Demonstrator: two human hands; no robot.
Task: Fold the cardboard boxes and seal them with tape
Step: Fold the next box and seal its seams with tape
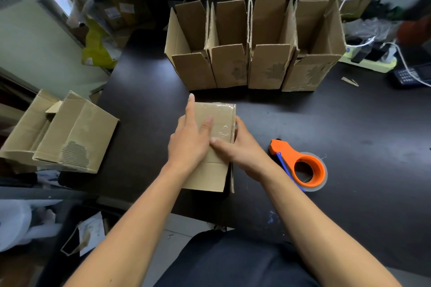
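Note:
A small cardboard box point(222, 114) lies on the black table point(349, 123) in front of me, with clear tape glinting over its far end and right side. My left hand point(191, 137) rests flat on its top, fingers straight and pointing away. My right hand point(238, 147) holds the box's right edge, thumb pressed on top and fingers curled down the side. An orange tape dispenser point(300, 165) with a roll of clear tape lies on the table just right of my right hand.
Several upright open boxes point(254, 53) stand in a row at the back of the table. A larger open carton point(60, 133) sits off the table's left edge. A power strip point(370, 58) and cables lie at the far right. Shelving runs behind.

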